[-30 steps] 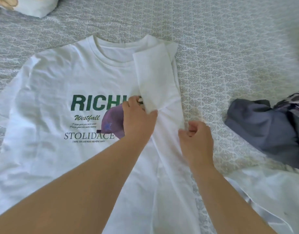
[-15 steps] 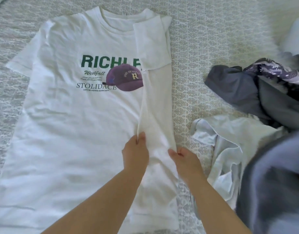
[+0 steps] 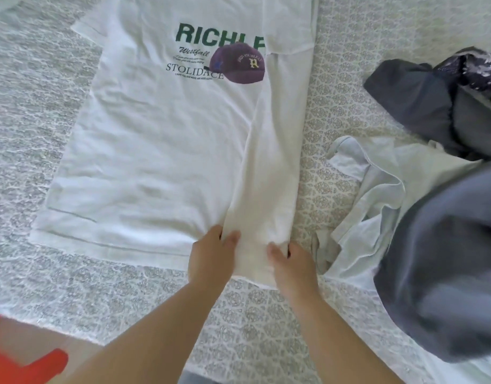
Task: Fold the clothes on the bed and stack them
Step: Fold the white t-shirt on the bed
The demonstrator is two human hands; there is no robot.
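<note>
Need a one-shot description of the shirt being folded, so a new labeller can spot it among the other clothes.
On the patterned grey bedspread, look left of the heap of grey and pale blue clothes. The white T-shirt lies flat there, its right side folded in, both hands at its hem. It alone is spread out and printed: green "RICHLE" lettering and a purple cap.

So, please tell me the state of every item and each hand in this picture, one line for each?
white T-shirt: spread print-up on the bed, right side folded inward, left sleeve unfolded.
left hand: on the folded strip's inner edge at the hem.
right hand: grips the strip's outer edge at the hem.
light blue garment: crumpled, unfolded.
dark grey clothes: heaped, unfolded.
blue-grey garment: unfolded, blurred.
bed cover: lies flat.
</note>
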